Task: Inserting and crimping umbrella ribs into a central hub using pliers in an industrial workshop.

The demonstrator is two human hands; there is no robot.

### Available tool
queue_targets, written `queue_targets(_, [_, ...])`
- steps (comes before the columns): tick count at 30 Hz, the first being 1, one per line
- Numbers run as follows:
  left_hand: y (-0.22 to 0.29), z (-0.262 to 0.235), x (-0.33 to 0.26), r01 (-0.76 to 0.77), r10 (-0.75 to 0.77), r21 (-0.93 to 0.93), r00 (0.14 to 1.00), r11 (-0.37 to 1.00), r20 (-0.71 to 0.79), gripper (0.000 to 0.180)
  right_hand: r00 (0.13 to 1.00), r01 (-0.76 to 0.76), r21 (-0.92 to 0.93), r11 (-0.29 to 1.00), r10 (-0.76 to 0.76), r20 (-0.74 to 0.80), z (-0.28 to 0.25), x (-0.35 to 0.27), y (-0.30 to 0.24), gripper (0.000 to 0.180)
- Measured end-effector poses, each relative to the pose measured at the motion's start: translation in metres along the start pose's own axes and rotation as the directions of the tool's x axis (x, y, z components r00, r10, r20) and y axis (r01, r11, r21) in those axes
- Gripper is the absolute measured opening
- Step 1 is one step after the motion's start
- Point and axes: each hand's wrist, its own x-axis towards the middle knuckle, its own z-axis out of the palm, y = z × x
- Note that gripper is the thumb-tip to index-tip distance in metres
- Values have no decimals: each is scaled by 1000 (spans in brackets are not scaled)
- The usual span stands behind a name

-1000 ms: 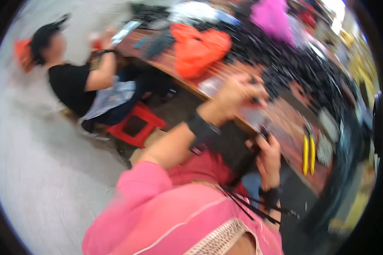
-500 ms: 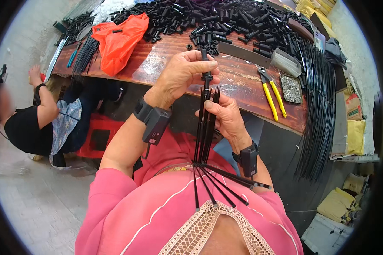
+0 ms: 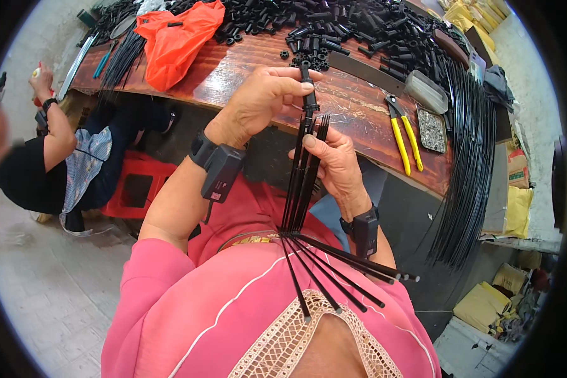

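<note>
My left hand pinches a black plastic tube with a toothed collar, held upright in front of me. From under the collar hangs a bundle of thin black ribs, like part of an umbrella frame. Lower and to the right, my right hand grips these ribs, its thumb lying across them. A few rib tops stand apart beside the collar. Near my waist the ribs bend, and their thicker, grey-tipped ends fan out over my pink top. The right fingertips are partly hidden behind the bundle.
On the wooden table are a heap of black plastic parts, a red bag, yellow-handled pliers, a tray of small metal pieces and long black rods. A co-worker sits at left beside a red stool.
Both hands and the ribs sit slightly higher in view. The fanned rib ends have swung a little to the right. The co-worker's hand at left has risen.
</note>
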Motion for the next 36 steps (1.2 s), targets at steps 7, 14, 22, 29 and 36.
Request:
queue_targets(7, [-1, 8, -7, 85, -86, -22, 995, 996, -52, 35, 999, -13, -61, 998, 15, 31, -2, 1, -3, 26])
queue_targets(14, [-2, 9, -2, 52, -31, 131, 987, 990, -157, 29, 999, -38, -41, 998, 39, 29, 2, 2, -7, 27])
queue_targets(22, [4, 3, -1, 4, 25, 221, 991, 975, -130, 31, 999, -51, 11, 999, 51, 18, 2, 4, -5, 25])
queue_targets(29, [1, -8, -1, -28, 31, 129, 999, 991, -29, 37, 997, -65, -33, 997, 66, 39, -2, 7, -2, 22])
queue_targets(36, [4, -8, -6, -35, 31, 58, 997, 998, 73, 42, 998, -45, -50, 998, 47, 35, -3, 6, -3, 20])
